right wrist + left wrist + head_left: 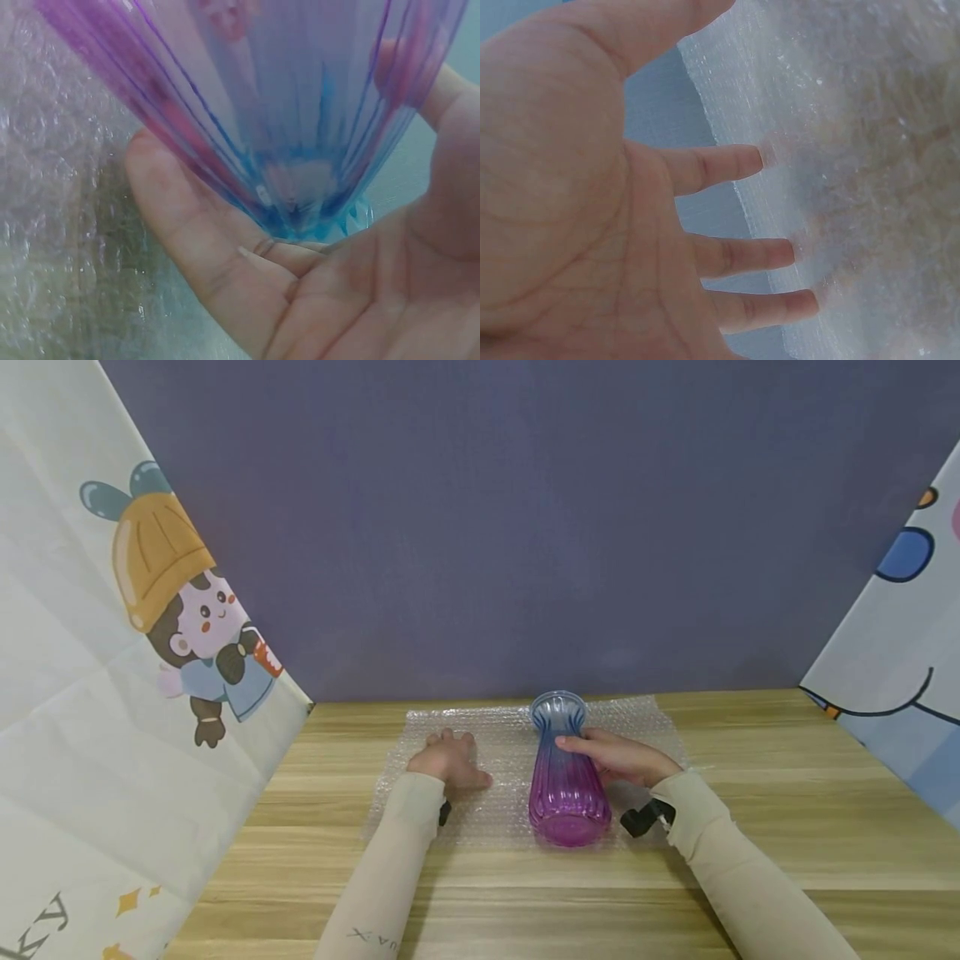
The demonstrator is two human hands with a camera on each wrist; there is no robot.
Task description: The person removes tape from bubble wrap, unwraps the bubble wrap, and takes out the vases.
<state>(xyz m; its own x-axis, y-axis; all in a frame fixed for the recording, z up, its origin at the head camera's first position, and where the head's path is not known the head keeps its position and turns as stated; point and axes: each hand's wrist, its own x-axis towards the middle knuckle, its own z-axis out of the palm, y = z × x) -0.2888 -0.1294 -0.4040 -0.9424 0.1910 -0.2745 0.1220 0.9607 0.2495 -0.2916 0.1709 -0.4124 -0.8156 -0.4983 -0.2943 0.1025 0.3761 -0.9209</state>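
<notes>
A ribbed glass vase (pixel 567 777), blue at its flared mouth and purple toward the base, is tilted over the bubble wrap with its mouth pointing to the back. My right hand (pixel 626 758) grips it by the side, thumb across the blue part. In the right wrist view the fingers curl beneath the vase (pixel 300 112). On the left part of the bubble wrap (pixel 495 810) rests my left hand (pixel 448 762), fingers spread. The left wrist view shows straight fingertips touching the edge of the bubble wrap (pixel 870 187); nothing is held there.
A wood-grain table (pixel 525 910) carries the flat bubble wrap sheet near its back edge. Behind it rises a dark blue-grey wall panel (pixel 540 527). Printed cartoon sheets flank the table, a white one (pixel 67 568) at left and another (pixel 877 627) at right.
</notes>
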